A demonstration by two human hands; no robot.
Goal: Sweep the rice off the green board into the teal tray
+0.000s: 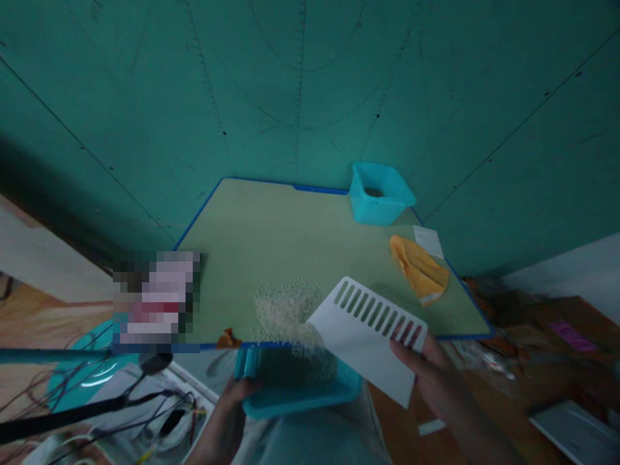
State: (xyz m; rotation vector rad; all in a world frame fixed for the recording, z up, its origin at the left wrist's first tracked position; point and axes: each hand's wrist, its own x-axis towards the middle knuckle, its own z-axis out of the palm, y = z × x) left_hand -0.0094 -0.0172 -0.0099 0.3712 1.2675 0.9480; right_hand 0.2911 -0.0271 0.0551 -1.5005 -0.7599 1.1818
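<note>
My right hand (431, 365) is closed around the slotted end of a flat white scraper (361, 336). The scraper's left edge touches a pile of small pale grains (285, 310) at the front of the table. Some grains spill past the table edge into a turquoise tub (300, 403) just below. My left hand (237, 394) grips that tub at its left rim, thumb over the top; the other fingers are mostly hidden. What the grains are, exactly, cannot be made out.
On the pale table (271, 232) with blue edging, a second turquoise tub (380, 206) stands at the back right. An orange cloth (419, 268) and a white card (429, 241) lie right. A pixelated object (159, 300) is at the left; cables and a black stand (62, 413) are lower left.
</note>
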